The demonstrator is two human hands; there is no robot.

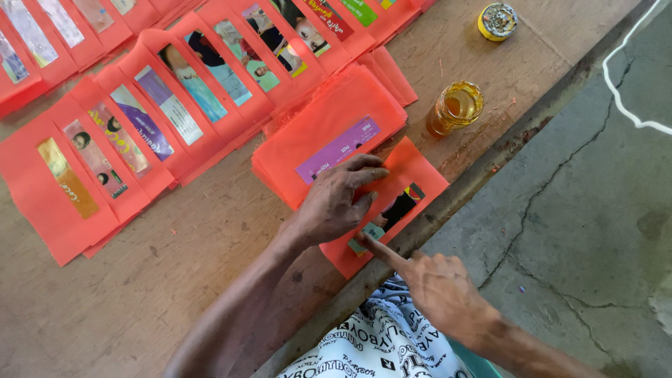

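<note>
Rough wooden boards make the counter, and beside its right edge the cracked concrete floor begins. Near that edge lies the orange paper envelope I work on, with a printed picture strip on it. My left hand lies flat and open on the envelope and holds it still, fingers spread toward the stack. My right hand is loosely closed and holds nothing, only the index finger points out and presses the near end of the strip. I think the strip sits well if I rub from the middle to the ends and keep the paper from sliding. Touching the envelope on its far side is a stack of orange envelopes with a purple label. Further, toward the far left corner, many finished envelopes lie in overlapping rows. A glass jar with yellow liquid and its yellow lid stand near the right edge.
</note>
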